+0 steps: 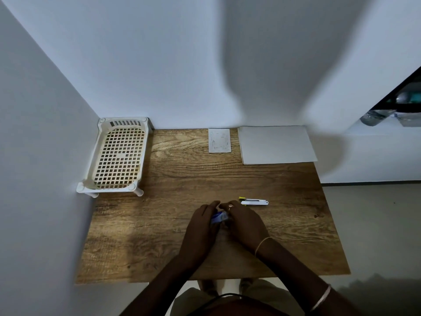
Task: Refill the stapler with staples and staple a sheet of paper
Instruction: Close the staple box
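One stapler, white with a yellow end, lies flat on the table, just right of the hands and untouched. Whether its magazine is open is too small to tell.

Beside it, both hands meet over a small blue-and-white packet, probably the staple box. The left hand has its fingers curled round the packet's near side. The right hand bends its fingers down onto the other end and seems to pinch it, though the contact itself is hidden.

Progress, as a judgement: early.
- No loose staples are in sight.
- The stapler is not in hand.
- The sheets of paper sit squared up at the far right, against the wall, well apart from the stapler.
- Left to do: open the packet, load the stapler, close it, bring over a sheet, staple it.

Further out, a small printed card lies flat at the back, just left of the sheets. A white lattice basket stands in the far left corner, against both walls.

Room and edges:
- Bare wood runs from the hands to the card and sheets, enough to slide a sheet forward.
- The left half in front of the basket is also bare.
- The stapler is well in from the right edge.
- The hands work near the front edge, so a dropped staple strip could go over it.
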Demonstrator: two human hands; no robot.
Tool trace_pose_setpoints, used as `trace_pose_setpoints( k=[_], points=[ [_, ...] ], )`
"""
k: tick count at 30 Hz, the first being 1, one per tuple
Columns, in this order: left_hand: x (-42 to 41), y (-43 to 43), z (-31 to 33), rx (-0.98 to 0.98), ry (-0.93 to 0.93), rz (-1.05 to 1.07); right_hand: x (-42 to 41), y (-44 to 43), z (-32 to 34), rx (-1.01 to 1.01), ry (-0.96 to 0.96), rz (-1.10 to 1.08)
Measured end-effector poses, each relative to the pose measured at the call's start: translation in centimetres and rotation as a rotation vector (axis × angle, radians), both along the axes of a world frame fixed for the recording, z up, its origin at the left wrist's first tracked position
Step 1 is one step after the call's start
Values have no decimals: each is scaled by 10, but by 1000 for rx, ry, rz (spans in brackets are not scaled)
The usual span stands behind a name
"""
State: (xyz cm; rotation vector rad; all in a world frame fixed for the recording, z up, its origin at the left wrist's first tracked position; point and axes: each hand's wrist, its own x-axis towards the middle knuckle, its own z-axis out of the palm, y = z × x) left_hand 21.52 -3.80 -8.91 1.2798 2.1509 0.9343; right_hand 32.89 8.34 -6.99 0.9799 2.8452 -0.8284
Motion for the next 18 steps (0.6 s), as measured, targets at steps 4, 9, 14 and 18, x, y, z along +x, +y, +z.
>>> trace_pose_setpoints(
  k=[4,9,14,18],
  points=[
    [11,26,6,30,1,-61,23,18,7,161,-2,63],
    [21,62,10,12,59,-170,42,44,10,304,4,73],
    [24,90,11,18,127,-272,50,66,6,198,2,1],
    [23,103,11,-34,192,-360,54,78,0,112,-54,-8]
  ],
)
